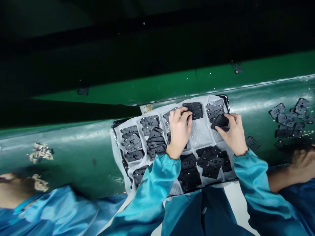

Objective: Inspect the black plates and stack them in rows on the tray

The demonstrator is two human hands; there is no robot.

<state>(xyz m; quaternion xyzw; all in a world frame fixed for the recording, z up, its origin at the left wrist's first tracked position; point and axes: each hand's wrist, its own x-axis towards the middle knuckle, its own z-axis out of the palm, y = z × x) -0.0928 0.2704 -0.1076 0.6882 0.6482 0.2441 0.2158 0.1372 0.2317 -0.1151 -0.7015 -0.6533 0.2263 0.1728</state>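
Note:
A white compartment tray (201, 135) lies on a green conveyor belt (81, 147), filled with rows of flat black plastic parts (131, 142). My left hand (179, 129) rests over the tray's middle top, fingers curled and touching a black part (194, 109) in the upper row. At the tray's upper right, my right hand (233, 131) pinches a small stack of black parts (220, 121). Both arms wear teal sleeves.
Loose black parts (289, 119) lie on the belt at the right, one single part (252, 143) near my right wrist. Another person's arm (295, 167) enters at the right, and a further person's arm (17, 190) at the left. Scraps (40, 152) lie on the belt's left.

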